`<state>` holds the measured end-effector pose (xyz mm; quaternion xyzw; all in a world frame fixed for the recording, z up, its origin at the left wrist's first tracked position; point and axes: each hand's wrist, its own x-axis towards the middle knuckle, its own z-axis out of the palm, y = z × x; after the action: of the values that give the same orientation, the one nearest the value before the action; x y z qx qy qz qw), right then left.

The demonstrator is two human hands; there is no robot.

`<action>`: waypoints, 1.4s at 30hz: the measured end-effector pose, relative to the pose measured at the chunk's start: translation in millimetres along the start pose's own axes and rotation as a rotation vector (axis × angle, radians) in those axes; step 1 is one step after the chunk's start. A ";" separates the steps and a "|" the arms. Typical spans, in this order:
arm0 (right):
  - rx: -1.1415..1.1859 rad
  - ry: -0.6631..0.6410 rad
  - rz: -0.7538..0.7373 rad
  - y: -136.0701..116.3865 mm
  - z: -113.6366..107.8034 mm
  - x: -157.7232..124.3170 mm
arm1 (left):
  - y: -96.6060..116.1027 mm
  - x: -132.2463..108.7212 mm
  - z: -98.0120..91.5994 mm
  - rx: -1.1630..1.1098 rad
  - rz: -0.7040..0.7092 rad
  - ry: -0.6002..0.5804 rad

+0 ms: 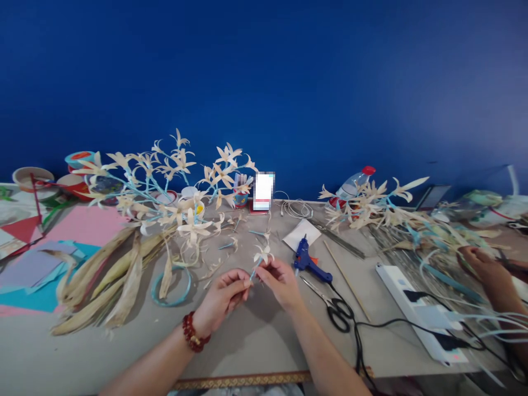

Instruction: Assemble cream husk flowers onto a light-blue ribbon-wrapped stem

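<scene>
A small cream-coloured handmade flower [264, 253] on a light blue stem is held up near the middle of the table. My left hand [226, 292] pinches the stem low down between thumb and fingertips; a red bead bracelet is on that wrist. Just below the petals, the fingers of my right hand [280, 281] are closed on the upper stem. Beyond the hands lie several loose blue-stemmed pieces [229, 243]. A roll of light blue tape [171, 286] rests left of my left hand, beside a heap of dried husks [124, 275].
Right of my hands are a blue glue gun [310, 263], black-handled scissors [340, 313], a thin stick [346, 280] and a power strip [421, 313] with cords. Branches of finished flowers [165, 170] stand at the back left. Another person's hand [480, 267] works at far right.
</scene>
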<state>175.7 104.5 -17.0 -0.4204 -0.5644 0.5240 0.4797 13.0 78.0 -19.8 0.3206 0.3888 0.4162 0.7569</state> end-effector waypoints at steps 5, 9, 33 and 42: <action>-0.004 0.005 0.001 2.1 -0.7 -0.4 | 1.6 -0.6 1.5 0.019 -0.002 0.010; -0.001 0.003 0.002 3.3 -0.9 -0.3 | 0.7 0.2 1.1 0.023 0.008 0.000; 0.031 -0.029 -0.061 -17.7 7.1 -7.9 | 18.4 -19.7 8.8 -0.037 0.059 -0.024; -0.029 -0.118 -0.133 -48.4 16.8 -19.5 | 25.4 -44.8 7.8 -0.006 0.107 -0.043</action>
<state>164.1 77.5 29.4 -0.3574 -0.6260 0.5064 0.4732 -5.8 48.7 18.9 0.3476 0.3536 0.4500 0.7427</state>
